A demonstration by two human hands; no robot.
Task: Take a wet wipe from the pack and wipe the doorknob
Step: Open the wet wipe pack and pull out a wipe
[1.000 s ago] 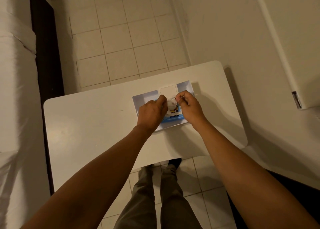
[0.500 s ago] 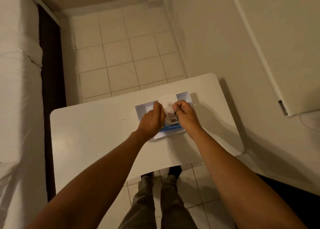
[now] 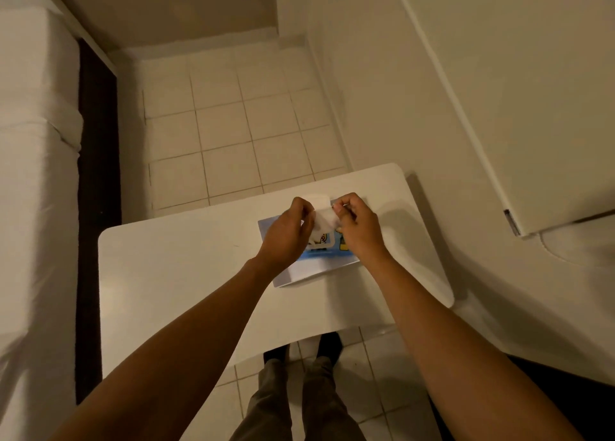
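Note:
A blue and white pack of wet wipes (image 3: 319,267) lies on the small white table (image 3: 186,274), with its lid flap raised at the far side. A white wet wipe (image 3: 323,220) is stretched just above the pack's opening. My left hand (image 3: 289,237) pinches the wipe's left side and my right hand (image 3: 357,229) pinches its right side. Both hands hover over the pack and hide most of its top. The doorknob is out of view.
A white door (image 3: 532,107) stands at the right, its edge with a metal latch plate (image 3: 511,222) close to the table. A white bed (image 3: 30,207) runs along the left. Tiled floor (image 3: 233,134) lies beyond the table, my legs below it.
The wipe has come up out of the pack and is now spread between both hands, which have risen slightly. The camera has tilted up, showing more wall.

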